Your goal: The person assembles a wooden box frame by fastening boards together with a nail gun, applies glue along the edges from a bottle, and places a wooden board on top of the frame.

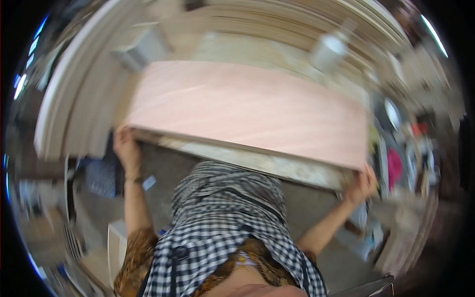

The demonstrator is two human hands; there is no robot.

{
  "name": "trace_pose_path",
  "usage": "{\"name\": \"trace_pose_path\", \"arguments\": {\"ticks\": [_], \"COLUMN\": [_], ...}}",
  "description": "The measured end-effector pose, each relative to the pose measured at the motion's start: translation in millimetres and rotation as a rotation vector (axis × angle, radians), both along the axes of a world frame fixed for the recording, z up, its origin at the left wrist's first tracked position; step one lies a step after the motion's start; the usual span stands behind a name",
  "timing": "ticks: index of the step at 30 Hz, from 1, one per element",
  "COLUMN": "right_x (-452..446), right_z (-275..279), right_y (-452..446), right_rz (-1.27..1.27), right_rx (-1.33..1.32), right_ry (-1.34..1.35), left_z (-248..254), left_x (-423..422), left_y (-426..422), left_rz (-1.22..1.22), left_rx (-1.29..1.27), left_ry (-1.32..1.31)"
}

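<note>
A long pale pink board (247, 111) lies across the view in front of me, over a worktable with a stained, whitish edge (257, 161). At the board's near left corner, my left hand (126, 146) has its fingers closed on the edge. My right hand (361, 185) grips the near right corner in the same way. The board's near edge is tilted, lower on the right than on the left. Motion blur softens the board's surface and both hands' fingertips.
Stacked boards stand at the left (81, 99) and along the back (257, 22). A white bottle (329, 51) is behind the board, and a grey-white block (143, 47) near its far left corner. On the right sits clutter with a pink item (394, 168).
</note>
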State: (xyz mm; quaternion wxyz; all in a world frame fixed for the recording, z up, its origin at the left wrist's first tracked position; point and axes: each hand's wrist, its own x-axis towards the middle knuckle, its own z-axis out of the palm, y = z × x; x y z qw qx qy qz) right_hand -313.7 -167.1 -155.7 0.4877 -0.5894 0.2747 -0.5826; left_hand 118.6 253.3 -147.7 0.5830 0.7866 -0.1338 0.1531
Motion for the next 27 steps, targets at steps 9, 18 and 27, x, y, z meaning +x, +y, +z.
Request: {"name": "trace_pose_path", "arguments": {"ticks": [9,18,27], "right_x": [-10,-5,6], "right_z": [1,3,10], "right_y": [-12,-12,1], "right_rz": [-0.017,-0.045,-0.062], "right_rx": [0.072,0.03,0.083], "right_ry": [0.049,0.051,0.0], "left_z": [-2,6,5], "left_x": [0,-3,-4], "left_y": [-10,-10,-12], "left_rz": [-0.252,-0.261,-0.242], "left_rx": [-0.535,-0.526,-0.514], "left_ry": [0.097,0.121,0.124]}}
